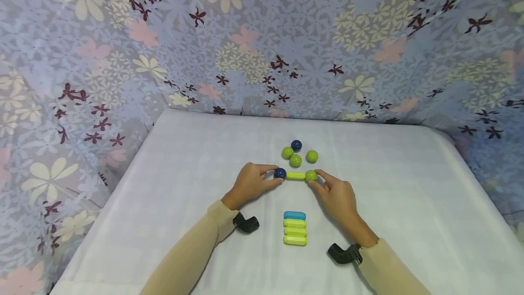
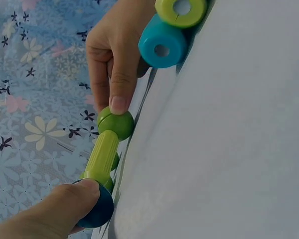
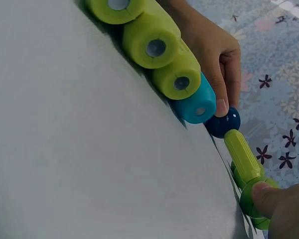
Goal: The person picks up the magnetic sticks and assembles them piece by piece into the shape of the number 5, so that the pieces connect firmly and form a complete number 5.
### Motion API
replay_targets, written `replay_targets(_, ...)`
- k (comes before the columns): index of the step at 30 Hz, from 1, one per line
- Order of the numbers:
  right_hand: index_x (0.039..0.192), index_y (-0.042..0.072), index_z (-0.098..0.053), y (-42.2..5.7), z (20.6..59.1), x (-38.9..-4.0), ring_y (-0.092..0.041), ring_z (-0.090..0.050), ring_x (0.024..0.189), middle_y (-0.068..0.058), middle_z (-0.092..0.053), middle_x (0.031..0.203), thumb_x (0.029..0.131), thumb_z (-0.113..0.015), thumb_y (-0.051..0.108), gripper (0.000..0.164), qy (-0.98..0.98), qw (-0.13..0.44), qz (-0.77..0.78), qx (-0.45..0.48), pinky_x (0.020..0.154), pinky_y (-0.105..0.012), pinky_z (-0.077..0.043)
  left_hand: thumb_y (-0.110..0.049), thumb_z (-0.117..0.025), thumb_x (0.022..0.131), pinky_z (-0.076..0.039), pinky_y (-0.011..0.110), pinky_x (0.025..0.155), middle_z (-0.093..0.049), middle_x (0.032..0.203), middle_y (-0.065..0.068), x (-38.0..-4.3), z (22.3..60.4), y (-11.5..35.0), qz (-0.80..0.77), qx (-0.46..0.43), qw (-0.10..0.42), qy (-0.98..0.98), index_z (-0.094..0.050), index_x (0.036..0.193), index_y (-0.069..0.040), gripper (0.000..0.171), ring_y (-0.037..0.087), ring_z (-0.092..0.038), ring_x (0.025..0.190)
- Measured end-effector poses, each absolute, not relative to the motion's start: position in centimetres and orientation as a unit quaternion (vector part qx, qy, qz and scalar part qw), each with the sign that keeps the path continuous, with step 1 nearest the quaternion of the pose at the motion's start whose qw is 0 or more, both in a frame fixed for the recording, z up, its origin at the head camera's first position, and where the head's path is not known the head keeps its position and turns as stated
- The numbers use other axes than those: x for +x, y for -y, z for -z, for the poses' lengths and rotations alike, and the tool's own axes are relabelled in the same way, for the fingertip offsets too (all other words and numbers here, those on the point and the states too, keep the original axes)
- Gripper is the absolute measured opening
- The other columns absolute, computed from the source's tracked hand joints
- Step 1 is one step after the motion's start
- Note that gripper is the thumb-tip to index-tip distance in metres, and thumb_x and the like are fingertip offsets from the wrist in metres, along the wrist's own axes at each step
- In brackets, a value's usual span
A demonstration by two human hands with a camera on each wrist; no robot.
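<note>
Between finger and thumb, my left hand pinches a dark blue ball. My right hand pinches a green ball the same way. A ribbed yellow-green rod runs straight between the two balls and meets both, so the three form one bar lying left to right. In the left wrist view the rod joins the green ball at its far end and the blue ball under my left thumb. The right wrist view has my right thumb on the green ball.
Just beyond the bar sit another dark blue ball and three green balls. Nearer to me, a blue rod lies in a row with three yellow-green rods. A white cloth covers the table, against a flowered curtain.
</note>
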State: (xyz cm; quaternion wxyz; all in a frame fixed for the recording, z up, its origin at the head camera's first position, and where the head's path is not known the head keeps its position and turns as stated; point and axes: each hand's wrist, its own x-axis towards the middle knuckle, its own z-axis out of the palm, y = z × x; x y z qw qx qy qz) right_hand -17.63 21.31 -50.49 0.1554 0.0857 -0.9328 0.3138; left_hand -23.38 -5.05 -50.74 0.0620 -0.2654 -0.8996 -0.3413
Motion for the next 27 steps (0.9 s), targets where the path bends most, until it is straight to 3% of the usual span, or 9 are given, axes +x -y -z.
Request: replay_targets(27, 0.131, 0.004, -0.068, -21.49, 50.93, -17.70, -0.006, -0.033, 0.044, 0.010, -0.038, 0.049, 0.096, -0.076, 0.027, 0.043, 0.932, 0.154, -0.316, 0.087, 0.043, -0.025, -0.027, -0.042, -0.080, 0.090, -0.028, 0.022, 0.050, -0.035, 0.050, -0.011, -23.11, 50.78, 5.06, 0.356, -0.261, 0.058, 0.895, -0.075, 0.125, -0.013, 0.046, 0.002, -0.031, 0.048)
